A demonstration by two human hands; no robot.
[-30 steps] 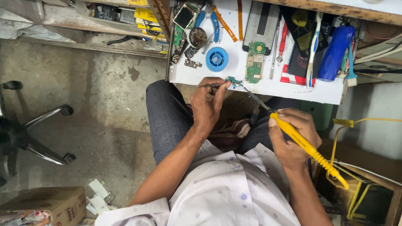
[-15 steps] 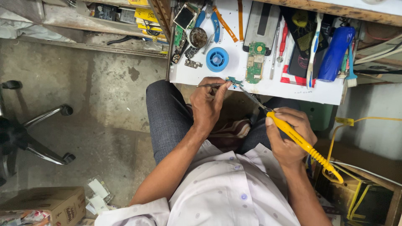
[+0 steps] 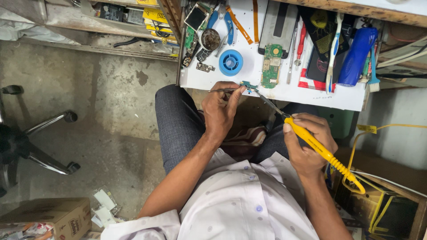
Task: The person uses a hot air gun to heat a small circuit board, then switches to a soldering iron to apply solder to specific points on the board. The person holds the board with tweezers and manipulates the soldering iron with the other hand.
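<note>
Left hand [image 3: 221, 110] of mine pinches tweezers [image 3: 222, 90] at the counter [image 3: 249, 86] edge, holding a small green part [image 3: 247, 85] just over that edge, above my knees. Right hand [image 3: 307, 142] grips the yellow iron [image 3: 318, 149] tilted up-left, its tip touching the part. Open floor lies left of the counter; a chair base [image 3: 40, 142] sits well apart there. Beyond the part, a blue spool [image 3: 231, 62] and a green board [image 3: 271, 65] lie on the counter, near but clear.
</note>
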